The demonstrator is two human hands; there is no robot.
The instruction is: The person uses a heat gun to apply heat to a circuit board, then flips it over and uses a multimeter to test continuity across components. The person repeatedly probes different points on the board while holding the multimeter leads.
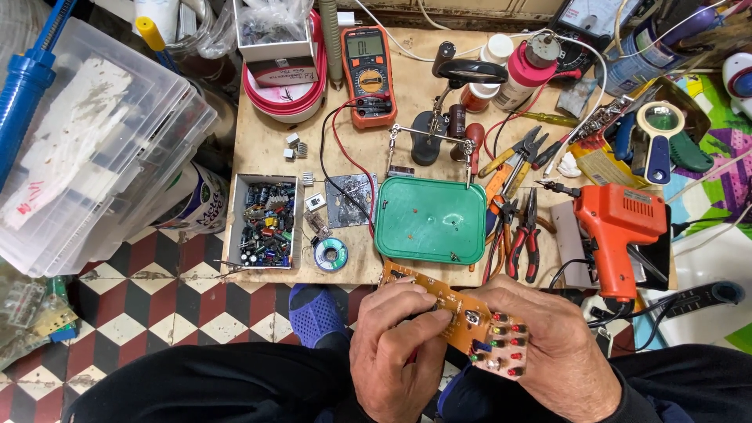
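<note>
a low wooden board table (pixel 266 149) sits on a checkered red, black and white tile floor (pixel 157 290). lying on the board: a green plastic tray (pixel 431 219) at the centre front, an orange multimeter (pixel 368 74) behind it, a small open box of electronic parts (pixel 265 223) at the left front, a solder spool (pixel 330 254) beside that box, red-handled pliers (pixel 523 235) just right of the tray, and an orange soldering gun (pixel 619 223) at the right edge.
</note>
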